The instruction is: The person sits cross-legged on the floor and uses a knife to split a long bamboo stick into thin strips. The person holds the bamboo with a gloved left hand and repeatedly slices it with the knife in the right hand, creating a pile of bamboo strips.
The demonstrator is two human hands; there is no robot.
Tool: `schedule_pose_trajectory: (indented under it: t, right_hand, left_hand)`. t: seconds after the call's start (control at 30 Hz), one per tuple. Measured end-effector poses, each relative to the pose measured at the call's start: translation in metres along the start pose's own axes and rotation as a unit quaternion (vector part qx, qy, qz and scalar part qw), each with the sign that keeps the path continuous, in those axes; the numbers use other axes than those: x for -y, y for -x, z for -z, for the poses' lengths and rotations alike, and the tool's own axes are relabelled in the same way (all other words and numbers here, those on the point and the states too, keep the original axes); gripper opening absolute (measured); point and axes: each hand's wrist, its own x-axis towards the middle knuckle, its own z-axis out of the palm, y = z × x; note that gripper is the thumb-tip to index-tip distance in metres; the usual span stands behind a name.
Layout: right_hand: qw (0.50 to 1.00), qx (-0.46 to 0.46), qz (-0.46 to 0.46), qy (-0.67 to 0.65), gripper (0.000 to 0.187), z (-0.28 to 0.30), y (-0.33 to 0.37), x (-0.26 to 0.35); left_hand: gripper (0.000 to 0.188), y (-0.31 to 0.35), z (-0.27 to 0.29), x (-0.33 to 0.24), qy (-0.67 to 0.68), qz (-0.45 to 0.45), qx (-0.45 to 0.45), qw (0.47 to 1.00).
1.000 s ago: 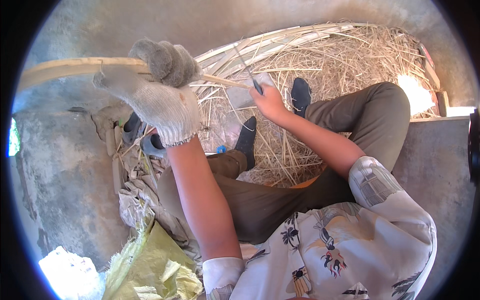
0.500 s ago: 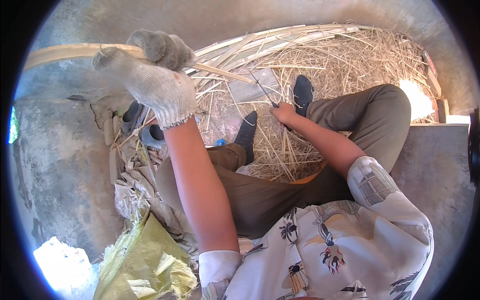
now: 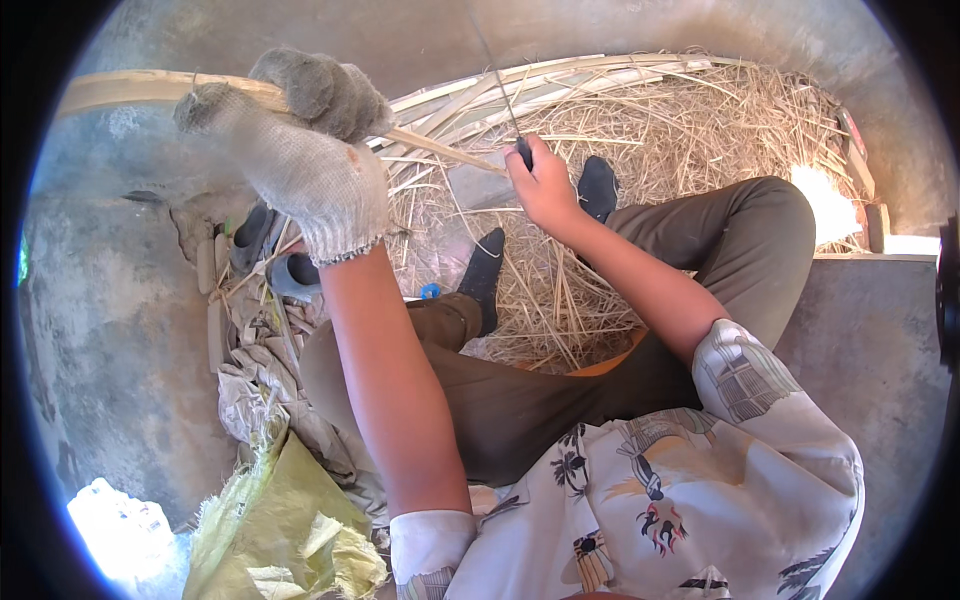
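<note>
My left hand [image 3: 330,185], in a dirty off-white knit glove, is raised at the far left, its fingers wrapped round a pale bamboo strip [image 3: 130,88]. One end of the strip reaches left toward the wall; the narrower end sticks out right of the glove, toward my other hand. Bare and closed, my right hand [image 3: 548,190] grips the dark handle of a knife [image 3: 508,100]. Its thin blade points up and away, just beyond the strip's narrow end. A gap shows between blade and strip in this view.
Shavings [image 3: 690,130] cover the floor around my socked feet, with long bamboo strips [image 3: 560,75] along the far wall. A flat grey slab [image 3: 480,185] lies between my hands and feet. At left are grey shoes [image 3: 295,275], crumpled cloth and a yellow-green woven sack [image 3: 280,520].
My right hand has risen up and to the left with the knife, and the blade now reaches past the strip's end. The left hand and bamboo strip have barely shifted.
</note>
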Motion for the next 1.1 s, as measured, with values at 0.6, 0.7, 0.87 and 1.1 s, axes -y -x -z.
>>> schedule_pose_trajectory:
  t: [0.6,0.7,0.87,1.1]
  right_hand:
    - [0.917,0.186,-0.352,0.012,0.028,-0.015,0.055,-0.147]
    - [0.858,0.129,-0.476,-0.145,0.025,-0.019,0.052,-0.150]
    - [0.787,0.167,-0.506,-0.312,0.021,-0.012,0.022,-0.090]
    - [0.964,-0.074,-0.059,-0.249,0.016,0.015,0.016,0.023]
  left_hand:
    - [0.083,-0.010,0.010,0.004,-0.001,-0.007,-0.088,0.996]
    - [0.082,-0.012,0.002,0.003,0.005,0.001,-0.082,0.997]
    - [0.080,-0.011,0.018,0.001,0.016,-0.001,0.065,0.998]
    - [0.081,-0.004,0.020,0.001,-0.010,-0.053,0.009,0.998]
